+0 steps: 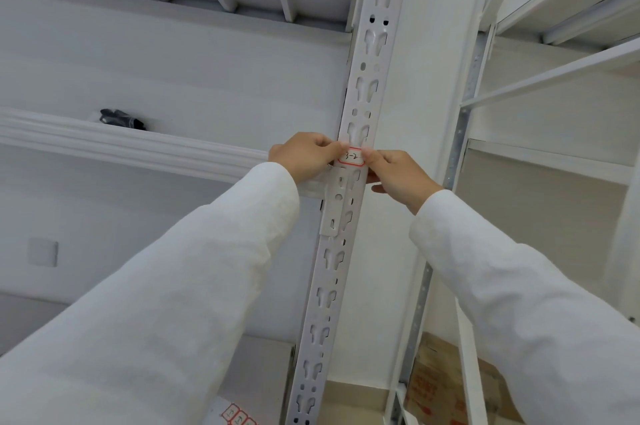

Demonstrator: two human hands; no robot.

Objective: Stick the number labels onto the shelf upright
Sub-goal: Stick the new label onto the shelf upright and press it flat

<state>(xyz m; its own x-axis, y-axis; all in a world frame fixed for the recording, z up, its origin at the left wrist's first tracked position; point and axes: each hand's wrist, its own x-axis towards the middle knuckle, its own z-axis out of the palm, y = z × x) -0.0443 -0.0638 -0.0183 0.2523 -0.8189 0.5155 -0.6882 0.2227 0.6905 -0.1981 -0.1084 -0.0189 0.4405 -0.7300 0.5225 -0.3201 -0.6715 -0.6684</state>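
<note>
A red-bordered number label (351, 158), handwritten "3-2", lies across the white slotted shelf upright (363, 78), just above a shelf beam bracket. It looks placed but not yet fully smoothed down. More labels on a sheet (237, 416) wait at the bottom edge, so work remains. The left hand (304, 154) pinches the label's left edge with curled fingers; the right hand (394, 175) presses its thumb onto the right edge.
</note>
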